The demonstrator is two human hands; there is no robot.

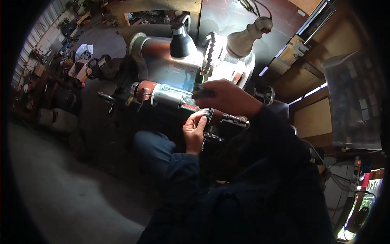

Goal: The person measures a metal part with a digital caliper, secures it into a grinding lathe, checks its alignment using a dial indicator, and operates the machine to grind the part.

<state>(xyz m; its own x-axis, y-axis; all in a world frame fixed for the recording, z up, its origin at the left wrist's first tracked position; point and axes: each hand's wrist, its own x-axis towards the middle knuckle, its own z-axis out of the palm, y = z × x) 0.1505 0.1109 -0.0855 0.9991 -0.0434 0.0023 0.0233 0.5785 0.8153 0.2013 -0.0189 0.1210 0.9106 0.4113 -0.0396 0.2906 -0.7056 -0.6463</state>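
Observation:
Both my hands are at the front of a grinding or turning machine (162, 67), under bright lamp light. My right hand (229, 97) reaches across from the right, its fingers closed round a dark, block-like object (205, 92). Just below it, my left hand (195, 127) pinches at a small part whose kind I cannot make out, near the end of a silver cylinder (168, 96). That cylinder extends from a red-brown head (144, 91) on the left. To the right of my hands, a slim metal spindle end (235, 119) sticks out. My right hand partly hides the middle of the machine.
A black-shaded lamp (181, 45) and a beige lamp (241, 40) hang close above the work. A handwheel (269, 96) stands right, and a lever (106, 96) juts out left. Wooden cabinets (313, 116) and a plastic sheet (353, 101) flank the right side. Clutter lies far left.

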